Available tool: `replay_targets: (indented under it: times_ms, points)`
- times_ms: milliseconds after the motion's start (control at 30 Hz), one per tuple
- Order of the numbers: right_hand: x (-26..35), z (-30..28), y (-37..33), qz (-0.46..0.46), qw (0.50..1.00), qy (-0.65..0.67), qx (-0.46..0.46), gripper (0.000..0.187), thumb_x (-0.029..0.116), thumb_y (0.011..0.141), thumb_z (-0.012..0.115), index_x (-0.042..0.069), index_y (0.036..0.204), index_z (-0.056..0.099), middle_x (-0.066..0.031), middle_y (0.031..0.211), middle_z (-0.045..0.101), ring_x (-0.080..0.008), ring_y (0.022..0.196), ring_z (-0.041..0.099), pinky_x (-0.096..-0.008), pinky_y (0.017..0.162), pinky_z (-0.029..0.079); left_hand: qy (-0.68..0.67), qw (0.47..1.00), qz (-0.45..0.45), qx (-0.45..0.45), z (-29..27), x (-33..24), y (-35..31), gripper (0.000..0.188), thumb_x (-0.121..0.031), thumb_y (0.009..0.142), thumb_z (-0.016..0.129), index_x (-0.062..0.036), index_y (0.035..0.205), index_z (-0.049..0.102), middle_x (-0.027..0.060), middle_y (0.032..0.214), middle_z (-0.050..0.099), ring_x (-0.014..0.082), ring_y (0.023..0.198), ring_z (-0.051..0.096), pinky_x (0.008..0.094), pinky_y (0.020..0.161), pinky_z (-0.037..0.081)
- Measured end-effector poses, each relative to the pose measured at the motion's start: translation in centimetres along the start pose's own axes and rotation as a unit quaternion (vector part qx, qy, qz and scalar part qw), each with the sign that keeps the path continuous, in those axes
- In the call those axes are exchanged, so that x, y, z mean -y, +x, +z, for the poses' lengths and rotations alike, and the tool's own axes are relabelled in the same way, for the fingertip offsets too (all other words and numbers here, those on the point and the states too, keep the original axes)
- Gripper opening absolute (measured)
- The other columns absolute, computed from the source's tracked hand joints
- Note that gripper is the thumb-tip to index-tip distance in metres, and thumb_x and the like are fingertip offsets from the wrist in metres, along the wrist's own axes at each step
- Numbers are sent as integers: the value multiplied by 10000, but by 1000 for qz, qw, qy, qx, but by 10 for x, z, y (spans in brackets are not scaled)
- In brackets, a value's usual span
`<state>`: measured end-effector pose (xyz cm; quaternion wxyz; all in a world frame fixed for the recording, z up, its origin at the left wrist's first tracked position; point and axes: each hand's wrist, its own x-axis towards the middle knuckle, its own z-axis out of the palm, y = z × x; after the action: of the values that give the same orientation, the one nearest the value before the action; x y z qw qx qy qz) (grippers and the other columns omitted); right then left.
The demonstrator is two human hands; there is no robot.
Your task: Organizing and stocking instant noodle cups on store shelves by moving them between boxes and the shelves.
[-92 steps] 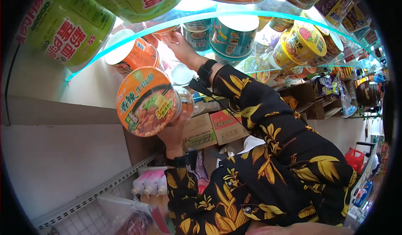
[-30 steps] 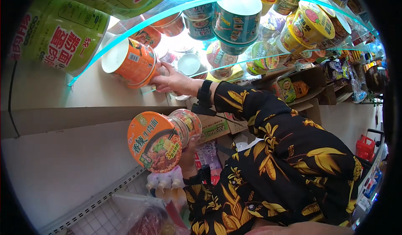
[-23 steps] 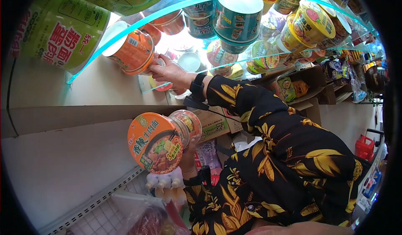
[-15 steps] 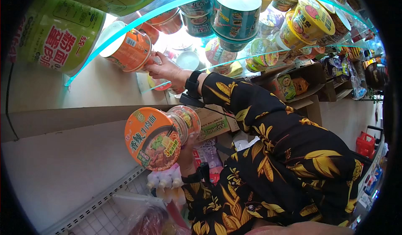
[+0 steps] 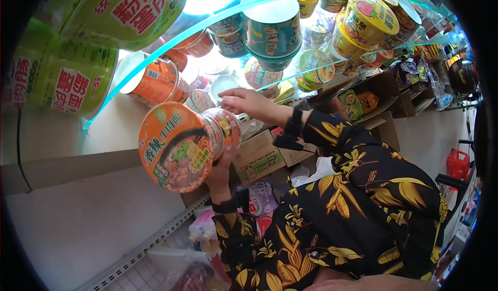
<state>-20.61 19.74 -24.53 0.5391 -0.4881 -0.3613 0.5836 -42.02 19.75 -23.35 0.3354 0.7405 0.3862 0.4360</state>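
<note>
My left hand (image 5: pixel 222 169) grips an orange instant noodle bucket (image 5: pixel 176 148) from below, its printed lid tilted toward me. Behind that lid more of the stack shows, with a second noodle cup (image 5: pixel 224 129) against its base. My right hand (image 5: pixel 251 104) hovers just above and to the right, fingers stretched out and holding nothing. On the shelf (image 5: pixel 116 128), another orange noodle bucket (image 5: pixel 155 81) lies tilted, close to the raised stack. A small cup (image 5: pixel 199 101) stands between that bucket and my right hand.
A glass shelf edge (image 5: pixel 207 21) curves overhead, with large green noodle buckets (image 5: pixel 78 78) at the left. Teal buckets (image 5: pixel 272 32) and yellow buckets (image 5: pixel 363 24) sit further right. Below are cardboard boxes (image 5: pixel 259 159), a wire rack (image 5: pixel 135 270) and a red basket (image 5: pixel 456 163).
My right hand has left the orange bucket on the shelf and moved right and down, its fingers opening. My left hand has raised the held noodle bucket toward the shelf. The view has shifted slightly.
</note>
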Motion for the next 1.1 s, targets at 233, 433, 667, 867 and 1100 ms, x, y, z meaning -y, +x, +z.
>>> replay_targets:
  times_ms: [233,433,667,867,1100]
  points:
    - [10,-12,-39,-44,994,-87,-52,495,321,893,546,49,1296,453,-99,1133,571,-142,1013,554,-262,807,460,-97,995,-3,15,37,12,56,761,-74,679,759,-3,1290,313,144,1277,429,236,1159,463,368,984,393]
    - [-13,-22,-26,-155,974,-158,-47,501,309,876,574,44,1285,462,-156,1166,546,-213,1036,558,-306,851,460,-143,990,7,-7,65,14,78,739,-198,654,806,23,1229,396,145,1212,482,237,1082,519,358,928,430]
    - [-5,-37,-30,-89,971,-196,-102,575,290,854,602,34,1323,388,-178,1228,497,-240,1088,542,-331,889,454,-126,992,12,-5,71,46,91,783,-143,678,784,8,1269,292,149,1248,427,229,1120,483,351,945,439]
    - [3,-44,1,-136,959,-189,-164,649,276,830,613,19,1352,325,-198,1308,417,-297,1200,448,-361,925,434,-141,990,-3,2,65,52,95,785,-150,680,784,-2,1271,289,147,1248,424,228,1111,487,355,946,438]
    - [-18,-42,33,-146,935,-190,-262,700,310,792,609,9,1349,312,-251,1234,478,-344,1119,494,-386,957,388,-147,989,-4,4,68,49,95,823,-140,678,783,-2,1297,259,157,1273,399,239,1142,460,360,963,424]
